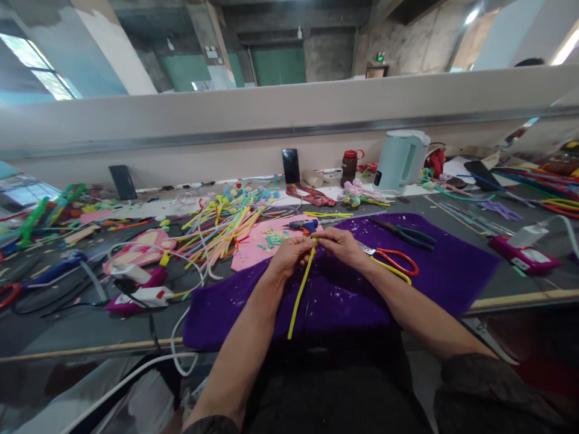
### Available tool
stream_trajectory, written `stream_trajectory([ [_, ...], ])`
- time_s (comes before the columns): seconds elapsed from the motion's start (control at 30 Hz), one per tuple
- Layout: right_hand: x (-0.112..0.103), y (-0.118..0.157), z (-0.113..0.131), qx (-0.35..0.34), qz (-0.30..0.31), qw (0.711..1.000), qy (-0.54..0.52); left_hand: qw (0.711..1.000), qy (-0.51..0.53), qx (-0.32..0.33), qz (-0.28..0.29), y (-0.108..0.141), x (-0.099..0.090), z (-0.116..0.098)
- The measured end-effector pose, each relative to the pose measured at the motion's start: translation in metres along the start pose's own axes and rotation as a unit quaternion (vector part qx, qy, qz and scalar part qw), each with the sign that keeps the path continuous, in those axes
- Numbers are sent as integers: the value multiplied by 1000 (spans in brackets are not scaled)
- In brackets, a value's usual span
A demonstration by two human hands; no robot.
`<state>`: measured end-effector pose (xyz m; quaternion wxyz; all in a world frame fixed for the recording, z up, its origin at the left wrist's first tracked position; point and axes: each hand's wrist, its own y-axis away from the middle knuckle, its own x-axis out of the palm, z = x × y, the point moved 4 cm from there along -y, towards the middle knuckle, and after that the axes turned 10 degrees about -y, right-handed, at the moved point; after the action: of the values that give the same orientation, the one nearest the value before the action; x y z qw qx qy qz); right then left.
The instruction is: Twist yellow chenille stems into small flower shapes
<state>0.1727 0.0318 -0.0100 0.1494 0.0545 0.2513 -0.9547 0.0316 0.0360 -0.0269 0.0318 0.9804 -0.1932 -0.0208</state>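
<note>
Pinching the yellow stem (300,290) near its upper end, the left hand (288,258) and right hand (342,246) needed a light, even grip.

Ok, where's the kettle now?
In the head view, the blue-green kettle stands right of centre towards the back, just right of the red-lidded bottle.

From the hands (312,244), the purple cloth (456,262) offers a passage toward three o'clock, beyond the red-handled scissors (384,252). Pliers (400,229) block two o'clock; the glue gun (307,226) stands close at twelve. Loose pipe cleaners (226,228) crowd ten. Toward eight, cloth lies open up to a white cable (173,339). The yellow pipe cleaner (298,295) obstructs six.
</note>
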Motion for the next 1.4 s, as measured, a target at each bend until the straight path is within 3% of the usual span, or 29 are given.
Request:
stream_trajectory([
  [0.37,2,1,3,-131,36,974,180,999,-34,-9,5,1,4,0],
  [0.63,4,3,-2,-186,9,962,197,1000,14,-23,12,-1,7,5],
  [1.07,4,4,-6,-140,20,978,152,1000,13,-23,3,2,9,6],
  [1.3,5,-1,-11,-5,-37,999,4,999,-2,-2,-33,1,6,3],
  [1.4,4,-1,-9,21,-59,997,-40,998,-19,17,-53,3,5,0],
])
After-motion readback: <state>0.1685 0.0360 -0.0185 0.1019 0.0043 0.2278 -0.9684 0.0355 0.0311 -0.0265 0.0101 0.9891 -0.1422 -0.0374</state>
